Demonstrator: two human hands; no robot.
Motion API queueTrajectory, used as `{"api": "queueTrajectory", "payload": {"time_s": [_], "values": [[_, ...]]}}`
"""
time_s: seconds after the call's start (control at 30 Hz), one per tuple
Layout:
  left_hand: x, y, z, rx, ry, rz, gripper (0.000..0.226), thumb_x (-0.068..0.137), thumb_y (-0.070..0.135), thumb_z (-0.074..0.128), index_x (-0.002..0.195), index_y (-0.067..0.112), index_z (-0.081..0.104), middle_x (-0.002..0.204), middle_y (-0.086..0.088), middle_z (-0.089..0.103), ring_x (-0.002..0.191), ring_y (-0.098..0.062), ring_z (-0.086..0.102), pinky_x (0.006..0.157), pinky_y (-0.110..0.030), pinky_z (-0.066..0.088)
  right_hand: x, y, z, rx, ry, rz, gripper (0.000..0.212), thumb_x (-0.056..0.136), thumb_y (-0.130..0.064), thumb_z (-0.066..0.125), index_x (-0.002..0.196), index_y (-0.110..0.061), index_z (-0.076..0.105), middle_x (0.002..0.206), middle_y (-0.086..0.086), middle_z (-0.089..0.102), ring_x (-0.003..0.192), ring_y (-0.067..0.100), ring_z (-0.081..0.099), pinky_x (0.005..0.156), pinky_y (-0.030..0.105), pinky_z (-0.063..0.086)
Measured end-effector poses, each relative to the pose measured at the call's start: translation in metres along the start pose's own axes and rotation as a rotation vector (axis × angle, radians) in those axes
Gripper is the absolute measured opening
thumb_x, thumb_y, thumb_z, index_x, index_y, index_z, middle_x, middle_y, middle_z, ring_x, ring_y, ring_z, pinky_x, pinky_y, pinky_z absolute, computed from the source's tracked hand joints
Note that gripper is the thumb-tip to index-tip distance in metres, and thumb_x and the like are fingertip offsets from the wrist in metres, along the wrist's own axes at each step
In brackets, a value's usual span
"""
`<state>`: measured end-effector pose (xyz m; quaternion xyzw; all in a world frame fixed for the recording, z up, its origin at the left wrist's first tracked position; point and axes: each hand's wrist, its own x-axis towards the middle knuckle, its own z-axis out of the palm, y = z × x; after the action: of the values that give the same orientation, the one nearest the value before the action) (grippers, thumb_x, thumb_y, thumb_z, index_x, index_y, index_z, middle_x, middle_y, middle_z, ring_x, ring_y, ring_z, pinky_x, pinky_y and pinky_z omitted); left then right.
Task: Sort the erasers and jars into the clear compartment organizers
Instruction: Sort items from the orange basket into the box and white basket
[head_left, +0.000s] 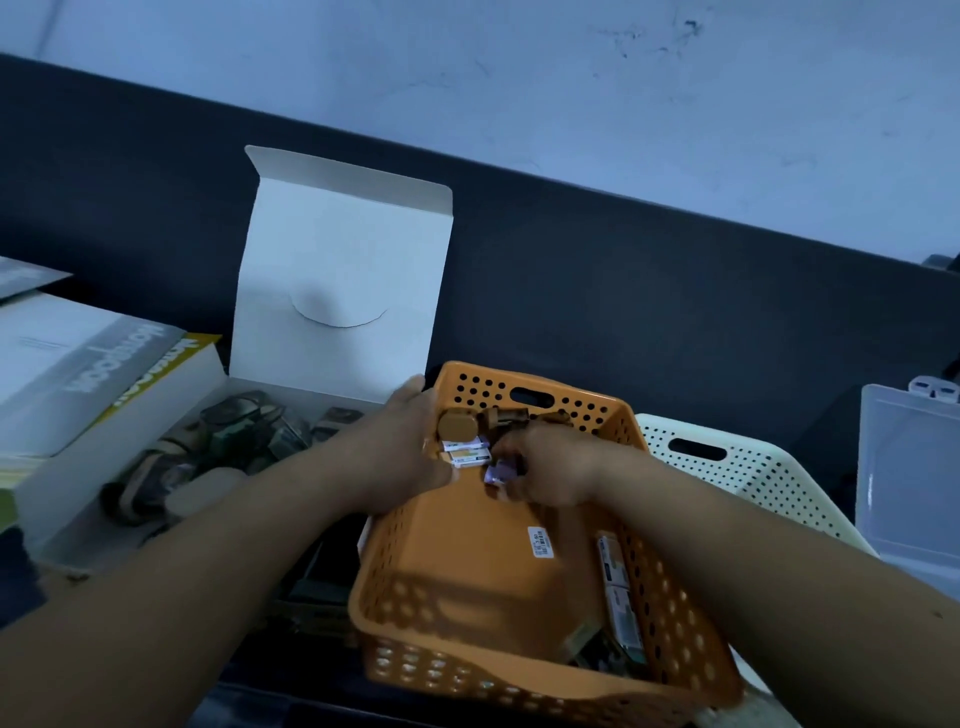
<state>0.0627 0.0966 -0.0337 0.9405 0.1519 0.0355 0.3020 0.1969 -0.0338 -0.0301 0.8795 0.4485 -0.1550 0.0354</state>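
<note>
An orange perforated basket (670, 613) sits in front of me. At its far end lie small jars with tan lids (457, 423) and boxed erasers (467, 456). More boxed erasers (621, 597) lie along its right wall. My left hand (400, 447) grips the basket's far left corner. My right hand (550, 470) is inside the basket, its curled fingers pinching a small purple eraser (500, 473). A clear compartment organizer (909, 478) stands at the right edge.
An open white carton (337, 270) holding several dark jars (228, 441) stands to the left, beside a stack of white boxes (78, 374). A cream perforated basket (727, 467) lies behind the orange one. A dark panel and pale wall close off the back.
</note>
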Motion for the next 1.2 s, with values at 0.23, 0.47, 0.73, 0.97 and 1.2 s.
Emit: {"api": "queueTrajectory", "payload": {"time_s": [0.23,0.47,0.73,0.97,1.2], "values": [[0.007,-0.008,0.004,0.011,0.003,0.028,0.075,0.086,0.038,0.065,0.147,0.03,0.023,0.16,0.008,-0.001,0.143,-0.019,0.023,0.11,-0.037,0.026,0.005,0.004,0.014,0.029,0.032,-0.044,0.04,0.084,-0.025,0.071,0.12,-0.028,0.053,0.1,-0.006,0.06,0.093,0.014,0.058,0.074,0.028,0.045],[0.008,-0.005,0.004,0.009,0.023,0.034,0.071,0.086,0.034,0.066,0.145,0.029,0.026,0.158,0.007,0.007,0.14,-0.016,0.026,0.102,-0.03,0.029,-0.006,0.006,0.007,0.122,0.042,-0.075,0.028,0.086,-0.017,0.065,0.109,-0.032,0.06,0.094,-0.01,0.057,0.091,0.012,0.058,0.077,0.027,0.05],[0.006,-0.004,0.003,-0.018,0.017,0.051,0.067,0.083,0.031,0.069,0.14,0.035,0.034,0.148,0.007,0.025,0.131,-0.015,0.038,0.093,-0.029,0.036,-0.05,0.044,-0.019,0.508,0.422,-0.018,0.012,0.086,-0.017,0.066,0.094,-0.027,0.065,0.076,-0.01,0.061,0.067,0.008,0.055,0.062,0.023,0.044],[0.01,-0.004,0.004,0.008,0.017,0.067,0.055,0.08,0.033,0.071,0.128,0.024,0.045,0.117,0.014,0.04,0.105,-0.008,0.049,0.08,-0.03,0.051,-0.078,0.101,-0.008,0.467,0.595,0.338,0.018,0.086,-0.017,0.058,0.102,-0.026,0.061,0.089,0.0,0.064,0.075,0.02,0.062,0.065,0.03,0.048],[0.009,-0.002,0.003,0.019,0.003,0.078,0.052,0.081,0.032,0.069,0.127,0.024,0.046,0.114,0.015,0.039,0.102,-0.006,0.049,0.081,-0.03,0.05,-0.086,0.117,0.002,0.442,0.539,0.472,0.028,0.092,-0.02,0.057,0.119,-0.027,0.062,0.091,-0.002,0.067,0.078,0.027,0.066,0.067,0.038,0.056]]}}
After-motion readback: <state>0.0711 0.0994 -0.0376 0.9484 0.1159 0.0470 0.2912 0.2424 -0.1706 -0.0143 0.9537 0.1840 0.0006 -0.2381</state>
